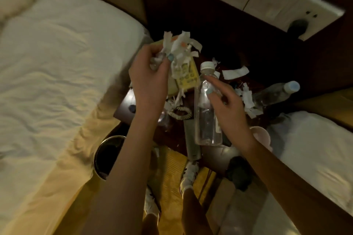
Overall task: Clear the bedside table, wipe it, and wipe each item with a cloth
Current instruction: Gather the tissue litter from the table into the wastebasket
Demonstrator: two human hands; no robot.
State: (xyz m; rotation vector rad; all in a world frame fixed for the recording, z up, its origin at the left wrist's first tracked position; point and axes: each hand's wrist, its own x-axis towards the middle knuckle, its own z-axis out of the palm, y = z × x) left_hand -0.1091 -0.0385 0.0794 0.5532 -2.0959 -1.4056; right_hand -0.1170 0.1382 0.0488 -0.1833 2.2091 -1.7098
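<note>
Bedside table (172, 136), dark wood, sits between two white beds. Bin (108, 156) on the floor by its near-left corner. Clear bottle (205, 120) upright at the near edge; right hand (229, 105), fingers straight and spread, touches its shoulder. Left hand (149, 82) is clamped on a bunch of paper scraps (181, 44) above the yellow phone (186, 77). Second bottle (275, 92) lies at the right edge, with loose strips (236, 72) near the far edge.

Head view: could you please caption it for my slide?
Left hand grips paper scraps above bedside table; open right hand at upright bottle.
</note>
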